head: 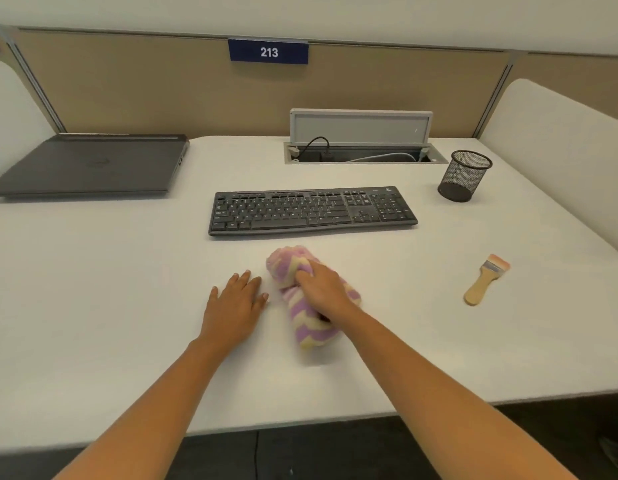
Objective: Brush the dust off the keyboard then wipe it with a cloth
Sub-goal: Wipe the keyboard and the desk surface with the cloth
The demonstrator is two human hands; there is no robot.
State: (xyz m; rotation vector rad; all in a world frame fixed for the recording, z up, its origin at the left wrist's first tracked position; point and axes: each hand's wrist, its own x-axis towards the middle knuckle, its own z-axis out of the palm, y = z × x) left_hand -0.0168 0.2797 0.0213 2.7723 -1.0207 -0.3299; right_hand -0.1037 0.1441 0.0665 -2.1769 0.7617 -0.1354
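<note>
A black keyboard lies flat in the middle of the white desk. Just in front of it lies a bunched cloth with purple, pink and cream zigzag stripes. My right hand is on top of the cloth, its fingers curled into the fabric. Beside the cloth, to its left, my left hand rests flat on the desk with straight fingers. A small wooden-handled brush lies alone on the desk at the right, apart from both hands.
A closed dark laptop sits at the back left. A black mesh pen cup stands at the back right. Behind the keyboard an open cable hatch shows cables. Partition panels border the desk; its front edge is near me.
</note>
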